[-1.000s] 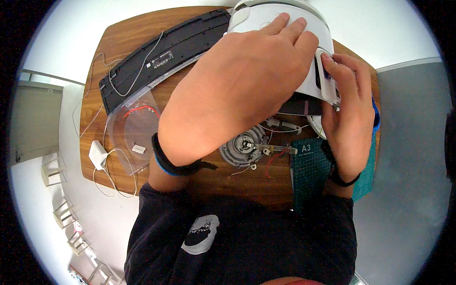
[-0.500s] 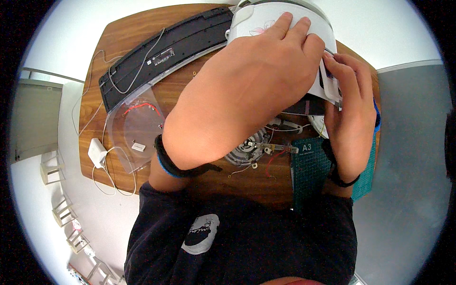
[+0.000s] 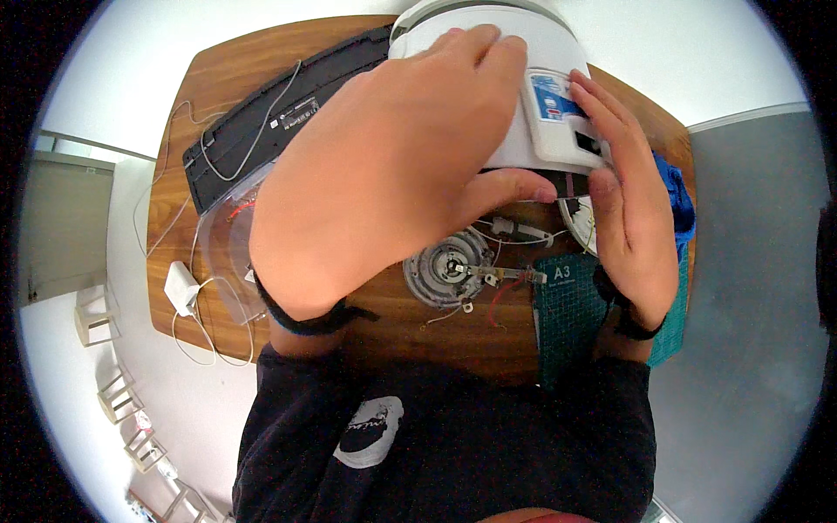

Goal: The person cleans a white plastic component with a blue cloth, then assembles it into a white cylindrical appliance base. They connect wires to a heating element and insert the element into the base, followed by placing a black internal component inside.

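At the table's far side a white, rounded rice cooker housing (image 3: 540, 44) lies between my hands. Its control panel (image 3: 558, 105), with a blue label and a dark slot, faces up near the right hand. My left hand (image 3: 392, 174) is laid across the housing, its fingers over the top and its thumb at the near rim. My right hand (image 3: 641, 209) grips the right side by the panel, fingertips on the panel's edge and thumb below. Nearer to me, a round metal heating plate (image 3: 423, 275) with a bracket and loose wires lies on the wood.
A long black curved keyboard (image 3: 301, 113) lies face down at the far left with a cable across it. A white power adapter (image 3: 181, 286) and a clear plastic bag (image 3: 222, 261) are left. Right are a green cutting mat (image 3: 567, 322), blue cloth (image 3: 678, 205) and white round part (image 3: 575, 228).
The housing has turned and shifted left, bringing the control panel up into view. My left hand has moved left with it and its thumb now shows. More of the blue cloth is visible.
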`<state>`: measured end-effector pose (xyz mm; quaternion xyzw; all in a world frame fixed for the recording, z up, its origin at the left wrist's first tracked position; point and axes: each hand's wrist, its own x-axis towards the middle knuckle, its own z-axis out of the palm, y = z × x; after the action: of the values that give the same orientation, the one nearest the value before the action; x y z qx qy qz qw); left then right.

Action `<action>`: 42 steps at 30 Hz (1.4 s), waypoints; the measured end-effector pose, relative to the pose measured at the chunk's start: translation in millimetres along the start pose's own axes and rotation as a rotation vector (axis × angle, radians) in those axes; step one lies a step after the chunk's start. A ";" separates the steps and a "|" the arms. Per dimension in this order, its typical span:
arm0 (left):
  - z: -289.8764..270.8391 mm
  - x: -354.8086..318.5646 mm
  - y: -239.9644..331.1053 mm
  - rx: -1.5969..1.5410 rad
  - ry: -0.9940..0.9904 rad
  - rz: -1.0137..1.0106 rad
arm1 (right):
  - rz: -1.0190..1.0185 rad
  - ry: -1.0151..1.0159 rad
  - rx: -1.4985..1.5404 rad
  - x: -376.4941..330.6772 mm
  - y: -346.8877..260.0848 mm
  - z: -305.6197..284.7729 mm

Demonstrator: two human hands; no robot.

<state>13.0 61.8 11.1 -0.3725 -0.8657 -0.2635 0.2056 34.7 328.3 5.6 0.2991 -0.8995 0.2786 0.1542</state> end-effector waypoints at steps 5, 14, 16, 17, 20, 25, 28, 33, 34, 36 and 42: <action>-18.0 13.9 5.9 -0.041 -0.154 -0.092 | 0.046 0.069 0.054 0.0 4.8 11.3; -32.2 45.2 13.7 0.081 -0.408 -0.196 | 0.203 0.147 0.174 0.1 11.7 12.1; -63.7 68.3 12.9 -0.259 -0.683 -0.418 | 0.213 0.110 0.174 1.0 10.3 9.3; -70.3 72.2 17.0 -0.330 -0.748 -0.472 | 0.232 0.068 0.159 0.4 8.2 5.9; -62.2 53.5 20.1 -0.213 -0.618 -0.391 | 0.251 0.023 0.116 0.2 3.6 4.0; -9.7 4.2 -9.0 0.035 -0.126 -0.127 | 0.174 0.145 0.106 1.8 5.5 13.9; -11.0 -2.2 -17.9 0.013 -0.164 -0.126 | 0.169 0.136 0.099 1.0 7.3 14.8; -13.3 2.8 -9.3 0.006 -0.195 -0.100 | 0.007 0.107 -0.095 3.8 9.9 17.0; -11.2 0.5 -7.9 0.052 -0.199 -0.093 | -0.035 0.107 -0.083 3.7 9.9 17.6; -6.8 -5.7 -6.6 0.112 -0.182 -0.079 | -0.092 0.111 -0.059 1.8 7.8 20.0; -0.9 -16.2 -10.0 0.228 -0.053 0.057 | -0.042 0.055 -0.098 -0.2 3.4 25.8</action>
<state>15.9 46.8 -0.2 -0.3780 -0.8844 -0.1472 0.2311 29.9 315.4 -16.5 0.3022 -0.9010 0.2391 0.1993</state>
